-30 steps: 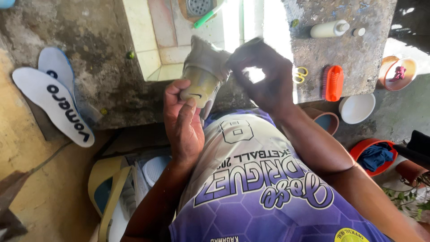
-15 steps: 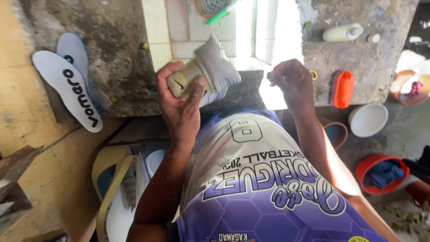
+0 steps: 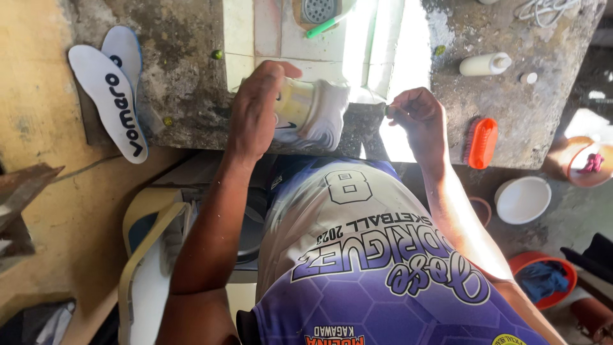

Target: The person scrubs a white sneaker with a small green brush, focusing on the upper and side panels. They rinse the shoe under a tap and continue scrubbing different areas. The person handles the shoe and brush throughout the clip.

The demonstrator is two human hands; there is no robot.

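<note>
The white sports shoe (image 3: 310,115) is resting on the concrete sink ledge (image 3: 191,108) as I am clamping it firmly in my left hand (image 3: 255,108), my right hand (image 3: 415,115) curling shut beside it, seemingly pinching something small.

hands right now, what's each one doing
Left hand: closed around a white shoe, held at the sink edge.
Right hand: curled shut, touching nothing big; whether it pinches something small cannot be told.

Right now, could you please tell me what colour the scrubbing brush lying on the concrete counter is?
The scrubbing brush is bright orange, seen best in the head view.
</note>
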